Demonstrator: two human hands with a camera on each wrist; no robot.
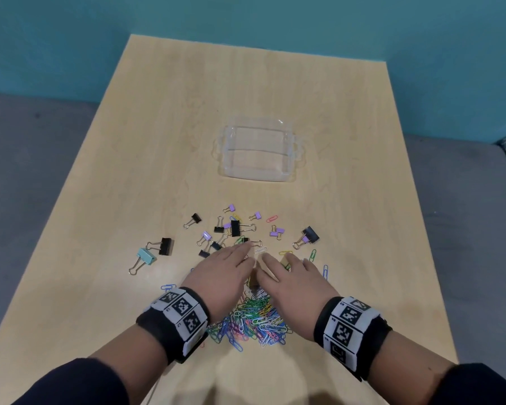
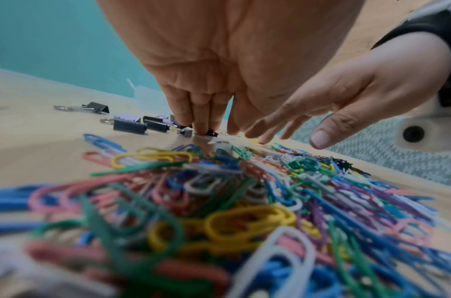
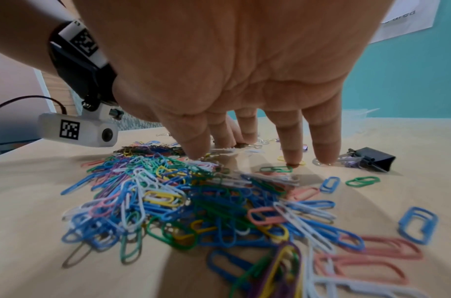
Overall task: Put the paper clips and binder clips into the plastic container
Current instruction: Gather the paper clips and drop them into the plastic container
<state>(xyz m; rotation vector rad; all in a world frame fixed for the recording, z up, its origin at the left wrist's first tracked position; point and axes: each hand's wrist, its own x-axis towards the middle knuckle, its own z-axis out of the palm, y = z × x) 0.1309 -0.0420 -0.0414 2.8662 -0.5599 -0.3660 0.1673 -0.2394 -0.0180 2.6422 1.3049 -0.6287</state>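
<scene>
A heap of coloured paper clips (image 1: pixel 250 320) lies on the wooden table (image 1: pixel 158 141) near its front edge, under and between my wrists. Black, lilac and mint binder clips (image 1: pixel 234 228) are scattered just beyond it. The clear plastic container (image 1: pixel 257 152) stands empty farther back, at mid-table. My left hand (image 1: pixel 227 267) and right hand (image 1: pixel 287 276) lie palm down side by side over the far edge of the heap, fingers straight, fingertips (image 3: pixel 293 161) touching the table among the clips. Neither hand holds anything. The paper clips (image 2: pixel 219 201) fill the left wrist view below my left hand (image 2: pixel 201 113).
A mint binder clip (image 1: pixel 145 258) and a black one (image 1: pixel 164 246) lie off to the left. A large black binder clip (image 1: pixel 308 236) sits to the right, seen also as the black clip (image 3: pixel 372 159). Stray paper clips (image 1: pixel 319 261) lie right of my hands. Grey floor surrounds the table.
</scene>
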